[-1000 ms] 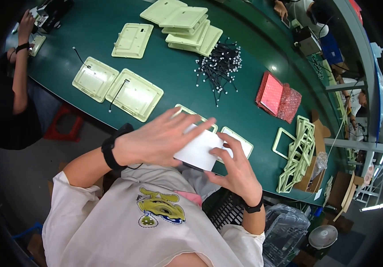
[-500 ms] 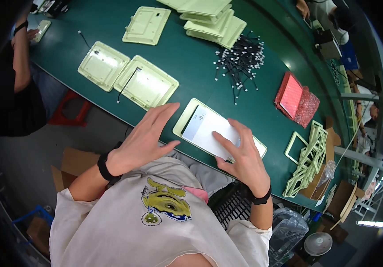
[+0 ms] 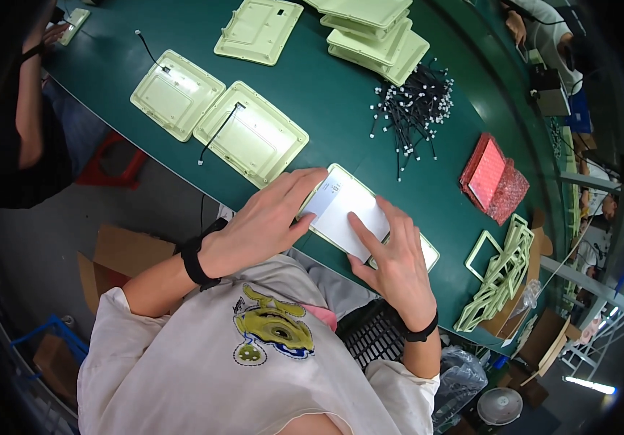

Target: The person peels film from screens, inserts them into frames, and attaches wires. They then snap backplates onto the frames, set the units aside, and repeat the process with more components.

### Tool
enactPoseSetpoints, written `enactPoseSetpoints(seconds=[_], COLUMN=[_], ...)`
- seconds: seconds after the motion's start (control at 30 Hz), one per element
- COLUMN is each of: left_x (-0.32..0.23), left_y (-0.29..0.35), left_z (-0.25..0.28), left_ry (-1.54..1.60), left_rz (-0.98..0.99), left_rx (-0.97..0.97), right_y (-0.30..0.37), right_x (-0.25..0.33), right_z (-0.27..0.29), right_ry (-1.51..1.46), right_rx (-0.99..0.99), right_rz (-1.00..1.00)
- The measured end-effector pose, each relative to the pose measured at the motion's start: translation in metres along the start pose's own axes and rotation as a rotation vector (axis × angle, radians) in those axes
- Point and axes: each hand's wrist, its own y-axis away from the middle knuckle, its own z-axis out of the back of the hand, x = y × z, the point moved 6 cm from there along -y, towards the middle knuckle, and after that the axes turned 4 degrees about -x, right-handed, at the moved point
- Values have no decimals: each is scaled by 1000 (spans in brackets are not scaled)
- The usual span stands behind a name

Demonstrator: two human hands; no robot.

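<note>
In front of me a flat white panel [image 3: 352, 208] lies over a pale green plastic casing [image 3: 430, 254] near the table's front edge. My right hand [image 3: 397, 264] spans the panel's right part, index finger on its face, thumb at the near edge and other fingers at the far edge. My left hand [image 3: 258, 217] is at the panel's left end, fingers stretched toward the far corner and thumb apart at the near side. It covers that end of the casing. Just left lie two open casing halves, one [image 3: 254, 134] with a black cable [image 3: 219, 135] across it.
Stacked pale green casings [image 3: 377, 36] and a heap of black cables with white connectors [image 3: 417, 105] sit farther back. Red bubble-wrap [image 3: 497, 181] and a pile of green frames [image 3: 497, 279] are at right. A co-worker's arm [image 3: 29, 109] is at far left.
My left hand has moved right, from hovering beside the casing to the panel's left end. The dark gap at that end no longer shows. My right hand stays on the panel.
</note>
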Motion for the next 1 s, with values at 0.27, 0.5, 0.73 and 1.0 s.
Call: enactPoseSetpoints(seconds=[0.27, 0.5, 0.73, 1.0], left_x=[-1, -1, -4, -9], left_y=[0, 1, 0, 0], left_z=[-2, -3, -5, -6], left_ry=[4, -59, -96, -178], left_rz=[-29, -86, -87, -151], left_rx=[-53, -39, -9, 36], right_y=[-7, -8, -10, -3], right_x=[1, 2, 1, 6], right_z=[1, -2, -3, -7], right_ry=[11, -17, -54, -63], right_rx=[25, 56, 105, 71], right_rz=[-5, -6, 0, -16])
